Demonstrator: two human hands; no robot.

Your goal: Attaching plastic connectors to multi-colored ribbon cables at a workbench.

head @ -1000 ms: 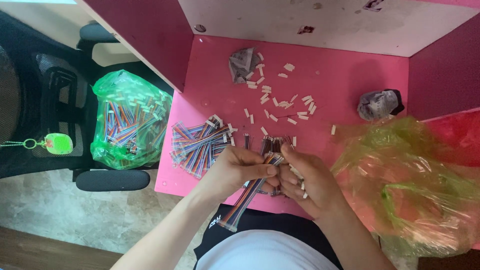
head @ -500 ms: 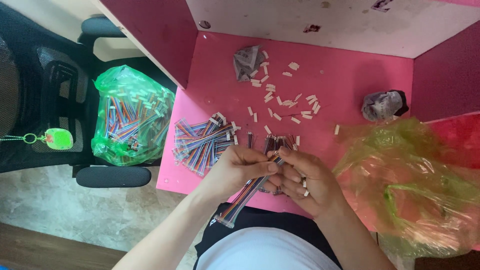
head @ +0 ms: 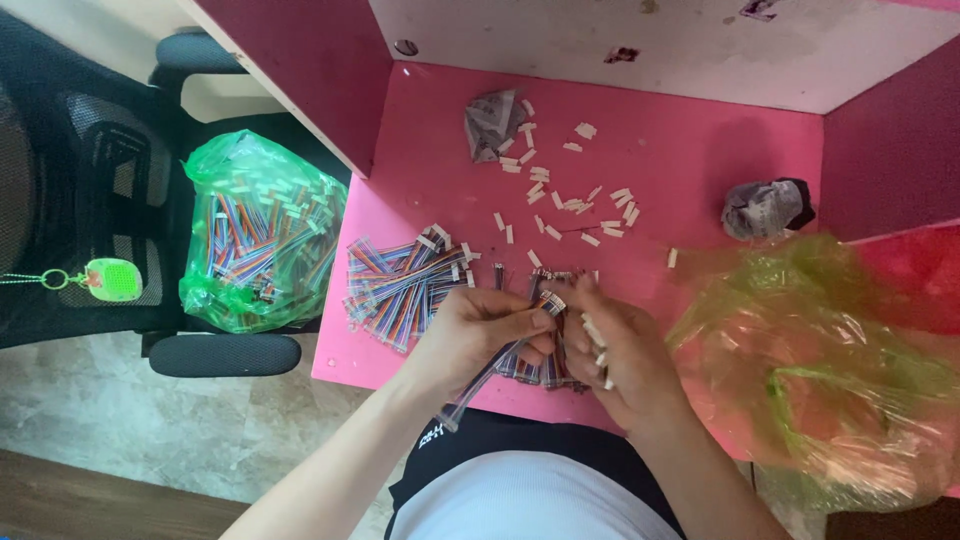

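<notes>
The left hand (head: 478, 335) pinched a striped ribbon cable (head: 492, 365) near its white end plug, the cable slanting down toward the person's lap over the front edge of the pink counter (head: 690, 150). The right hand (head: 615, 350) closed its grip on several small white plugs (head: 596, 345), just beside the cable's tip. A pile of coloured cables (head: 400, 285) lay to the left, loose white plugs (head: 575, 205) farther back.

A pink desk (head: 690, 150) is enclosed by dark red side panels and a scuffed white back panel (head: 640, 40). A black mesh office chair (head: 90, 200) is seen on a mottled stone-tiled floor (head: 110, 420).
</notes>
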